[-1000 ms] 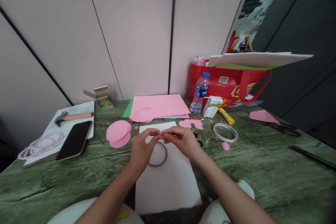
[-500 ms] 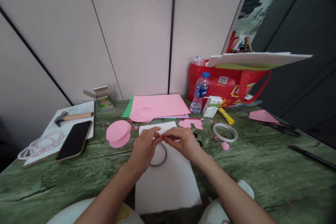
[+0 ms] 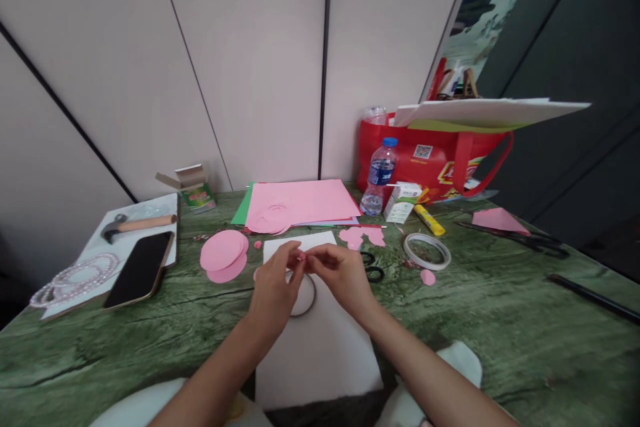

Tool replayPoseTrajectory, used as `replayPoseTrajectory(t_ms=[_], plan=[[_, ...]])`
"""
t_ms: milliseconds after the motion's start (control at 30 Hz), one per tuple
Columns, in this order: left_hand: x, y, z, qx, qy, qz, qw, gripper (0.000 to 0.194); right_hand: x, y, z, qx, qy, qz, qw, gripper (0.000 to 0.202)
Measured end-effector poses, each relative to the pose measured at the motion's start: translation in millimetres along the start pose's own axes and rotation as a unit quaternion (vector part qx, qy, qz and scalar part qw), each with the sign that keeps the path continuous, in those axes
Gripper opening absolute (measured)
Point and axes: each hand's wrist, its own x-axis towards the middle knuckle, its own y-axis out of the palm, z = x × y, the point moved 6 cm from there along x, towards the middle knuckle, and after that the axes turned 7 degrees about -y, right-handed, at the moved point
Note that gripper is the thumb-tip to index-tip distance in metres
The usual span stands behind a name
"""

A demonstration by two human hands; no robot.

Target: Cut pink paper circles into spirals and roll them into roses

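Note:
Between my fingertips is a small piece of pink paper [image 3: 302, 256], mostly covered by the fingers. My left hand [image 3: 277, 282] pinches it from the left. From the right, my right hand [image 3: 341, 275] meets it with thumb and forefinger closed together. Both hands are above a white sheet [image 3: 320, 353] on the table. A thin dark ring [image 3: 315, 300] lies on that sheet, just under the hands. Black scissor handles [image 3: 374, 273] show beside my right hand. Pink paper circles [image 3: 223, 252] are stacked to the left.
Pink sheets [image 3: 315, 200] lie at the back. A water bottle [image 3: 381, 177], a small carton [image 3: 401, 203], a glue stick [image 3: 429, 220] and a tape roll [image 3: 440, 265] are on the right. A hammer [image 3: 150, 221] and a phone [image 3: 140, 270] lie left. A red bag [image 3: 415, 167] stands behind.
My fingers have shifted a little around the small pink paper, and more of the scissor handles shows beside my right hand. The view has moved slightly.

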Motion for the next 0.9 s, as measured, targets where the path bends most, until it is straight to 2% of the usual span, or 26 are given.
replayPoseTrajectory(t_ms=[167,300,533,733,900], plan=[[1,1.1,0,0.006,0.034,0.010,0.999,0.023,1,-1,9,-0.106,-0.058,0.032,0.992,0.011],[0,4.5,2,0.044,0.063,0.020,0.997,0.027,3,-1,12,-0.142,-0.105,0.077,0.981,0.014],[-3,11.3,3,0.073,0.080,0.064,0.992,0.029,2,1,15,-0.238,-0.184,0.144,0.943,0.015],[-4,15.2,5,0.075,0.065,0.110,0.989,0.038,-4,6,14,-0.288,-0.201,0.194,0.916,0.017],[-5,16.6,4,0.075,0.069,0.122,0.987,0.044,-6,10,13,-0.356,-0.207,0.218,0.885,0.016]])
